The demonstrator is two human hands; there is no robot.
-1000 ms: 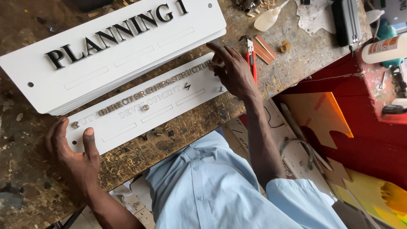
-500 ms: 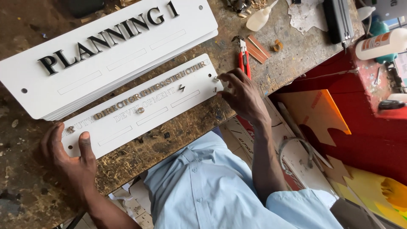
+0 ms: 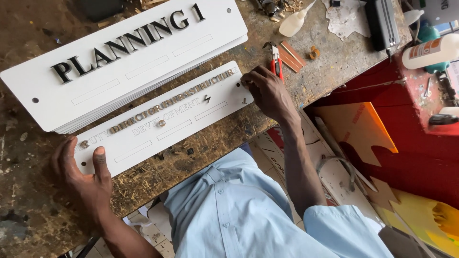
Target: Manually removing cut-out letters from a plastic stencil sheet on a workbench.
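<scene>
Scarred workbench (image 3: 28, 38); white signs (image 3: 162, 119), pliers (image 3: 276, 57), bottle (image 3: 294, 21).

Small sign plate (image 3: 162, 119) lies before stacked plates (image 3: 119, 62) (pliers (image 3: 276, 59) right).

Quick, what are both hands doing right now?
Left hand: open, pressing flat on the white sign plate.
Right hand: fingertips pinched at the plate's other end; what they hold cannot be told.
</scene>
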